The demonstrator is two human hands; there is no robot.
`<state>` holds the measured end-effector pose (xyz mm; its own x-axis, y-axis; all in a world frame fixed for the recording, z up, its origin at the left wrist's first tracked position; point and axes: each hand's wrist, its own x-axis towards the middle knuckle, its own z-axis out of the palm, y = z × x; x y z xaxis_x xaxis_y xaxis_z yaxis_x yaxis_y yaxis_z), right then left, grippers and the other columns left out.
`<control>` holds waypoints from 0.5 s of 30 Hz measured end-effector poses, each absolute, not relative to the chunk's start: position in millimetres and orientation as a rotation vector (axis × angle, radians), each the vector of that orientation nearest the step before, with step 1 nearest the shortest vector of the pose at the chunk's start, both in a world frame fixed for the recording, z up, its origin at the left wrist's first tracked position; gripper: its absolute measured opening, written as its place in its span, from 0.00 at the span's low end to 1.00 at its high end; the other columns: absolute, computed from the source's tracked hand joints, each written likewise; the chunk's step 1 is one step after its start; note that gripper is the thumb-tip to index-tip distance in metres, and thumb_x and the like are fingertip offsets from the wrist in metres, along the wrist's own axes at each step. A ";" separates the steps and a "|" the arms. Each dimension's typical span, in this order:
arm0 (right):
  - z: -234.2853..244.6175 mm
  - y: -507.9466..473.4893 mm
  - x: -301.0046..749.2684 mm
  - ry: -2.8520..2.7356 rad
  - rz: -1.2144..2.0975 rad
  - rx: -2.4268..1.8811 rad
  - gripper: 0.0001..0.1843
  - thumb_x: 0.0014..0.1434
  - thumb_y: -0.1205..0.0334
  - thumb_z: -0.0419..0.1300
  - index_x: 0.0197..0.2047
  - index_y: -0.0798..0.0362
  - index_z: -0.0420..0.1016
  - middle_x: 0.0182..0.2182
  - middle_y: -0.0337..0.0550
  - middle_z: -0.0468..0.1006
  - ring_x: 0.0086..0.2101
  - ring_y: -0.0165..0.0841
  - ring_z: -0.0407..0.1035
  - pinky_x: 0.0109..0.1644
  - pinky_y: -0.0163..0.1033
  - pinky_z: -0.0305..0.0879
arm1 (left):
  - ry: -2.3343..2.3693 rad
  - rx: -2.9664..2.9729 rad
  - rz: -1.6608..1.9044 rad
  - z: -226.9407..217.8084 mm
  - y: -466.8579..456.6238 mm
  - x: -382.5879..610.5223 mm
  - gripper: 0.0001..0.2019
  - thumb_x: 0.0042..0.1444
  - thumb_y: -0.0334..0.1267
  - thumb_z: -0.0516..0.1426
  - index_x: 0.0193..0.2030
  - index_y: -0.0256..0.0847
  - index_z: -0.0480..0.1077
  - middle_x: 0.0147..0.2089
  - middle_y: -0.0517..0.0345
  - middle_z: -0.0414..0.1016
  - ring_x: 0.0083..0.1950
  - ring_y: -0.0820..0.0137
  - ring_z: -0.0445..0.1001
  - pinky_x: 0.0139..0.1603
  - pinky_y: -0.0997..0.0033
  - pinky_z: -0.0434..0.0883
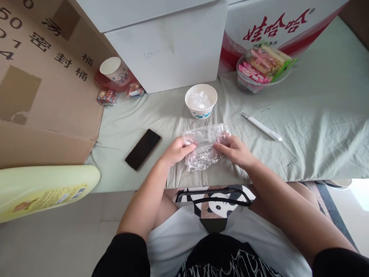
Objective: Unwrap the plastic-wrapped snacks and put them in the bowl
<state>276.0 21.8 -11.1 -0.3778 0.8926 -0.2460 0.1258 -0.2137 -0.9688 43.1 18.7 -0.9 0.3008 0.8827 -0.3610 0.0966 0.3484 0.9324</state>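
Note:
A crinkled sheet of clear plastic film (205, 148) is spread between my two hands, just above the cloth near the front edge. My left hand (178, 149) pinches its left side between thumb and fingers. On the right side, my right hand (234, 150) grips it the same way, some fingers showing through the film. Directly beyond the film stands a white paper bowl (201, 100) with a blue-green pattern, holding crumpled clear plastic. Whether the film is a bag or a single sheet I cannot tell.
Left of my hands lies a black phone (143, 149); a white utility knife (261, 126) rests to the right. A bowl of packaged snacks (263, 69) sits at the back right. White boxes (173, 54) and a cardboard box (49, 96) border the cloth. A yellow-green bottle (49, 188) juts in at left.

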 end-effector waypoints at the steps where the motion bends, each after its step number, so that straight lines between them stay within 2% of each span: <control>1: -10.3 20.6 275.4 -1.421 1.661 -1.222 0.20 0.54 0.44 0.68 0.34 0.50 0.68 0.21 0.35 0.71 0.23 0.29 0.65 0.28 0.37 0.62 | 1.150 1.094 0.677 1.9 18.8 40.2 0.15 0.48 0.44 0.66 0.40 0.40 0.73 0.21 0.64 0.73 0.21 0.74 0.69 0.22 0.74 0.64; 3: -10.1 18.9 273.7 -1.300 1.720 -1.161 0.20 0.55 0.45 0.67 0.40 0.48 0.67 0.20 0.32 0.71 0.22 0.30 0.64 0.27 0.36 0.62 | 1.114 1.031 0.748 6.0 19.2 36.1 0.17 0.46 0.44 0.67 0.41 0.42 0.72 0.20 0.67 0.71 0.19 0.76 0.64 0.20 0.76 0.60; 5: -11.1 18.6 272.8 -1.145 1.744 -1.090 0.20 0.55 0.46 0.66 0.44 0.46 0.67 0.22 0.32 0.72 0.22 0.31 0.66 0.28 0.38 0.65 | 1.074 0.942 0.876 7.4 20.5 34.8 0.16 0.43 0.43 0.67 0.39 0.43 0.72 0.22 0.67 0.70 0.20 0.76 0.64 0.21 0.75 0.61; 8: -13.1 20.4 275.0 -1.079 1.720 -1.027 0.14 0.55 0.46 0.61 0.36 0.48 0.70 0.25 0.39 0.73 0.26 0.34 0.68 0.32 0.42 0.68 | 1.055 0.938 1.001 4.3 25.2 36.1 0.12 0.44 0.46 0.63 0.26 0.41 0.70 0.27 0.60 0.72 0.26 0.73 0.68 0.26 0.71 0.66; 11: -15.2 21.8 277.5 -1.227 1.663 -1.079 0.19 0.57 0.42 0.58 0.29 0.49 0.70 0.25 0.42 0.72 0.28 0.35 0.67 0.33 0.42 0.66 | 1.142 1.146 0.964 -3.8 30.2 36.3 0.15 0.50 0.49 0.60 0.21 0.41 0.69 0.27 0.56 0.73 0.30 0.71 0.70 0.31 0.68 0.69; 13: -16.8 21.2 276.1 -1.325 1.592 -1.179 0.19 0.55 0.41 0.62 0.32 0.49 0.69 0.25 0.39 0.71 0.27 0.33 0.65 0.32 0.39 0.63 | 1.265 1.343 0.931 -10.1 31.0 33.4 0.14 0.51 0.46 0.62 0.22 0.41 0.68 0.28 0.58 0.72 0.31 0.71 0.70 0.33 0.69 0.69; 15: -18.2 19.6 272.8 -1.317 1.527 -1.275 0.23 0.50 0.44 0.68 0.40 0.48 0.67 0.25 0.34 0.70 0.25 0.30 0.62 0.30 0.37 0.60 | 1.427 1.483 0.987 -14.4 28.5 28.8 0.10 0.49 0.42 0.64 0.27 0.41 0.69 0.32 0.58 0.74 0.34 0.71 0.73 0.37 0.69 0.72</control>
<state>272.8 19.6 -18.2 -0.2347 0.9486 -0.2124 0.0708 -0.2012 -0.9770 28.8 28.5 -14.4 0.0446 0.9990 -0.0085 0.3441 -0.0073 0.9389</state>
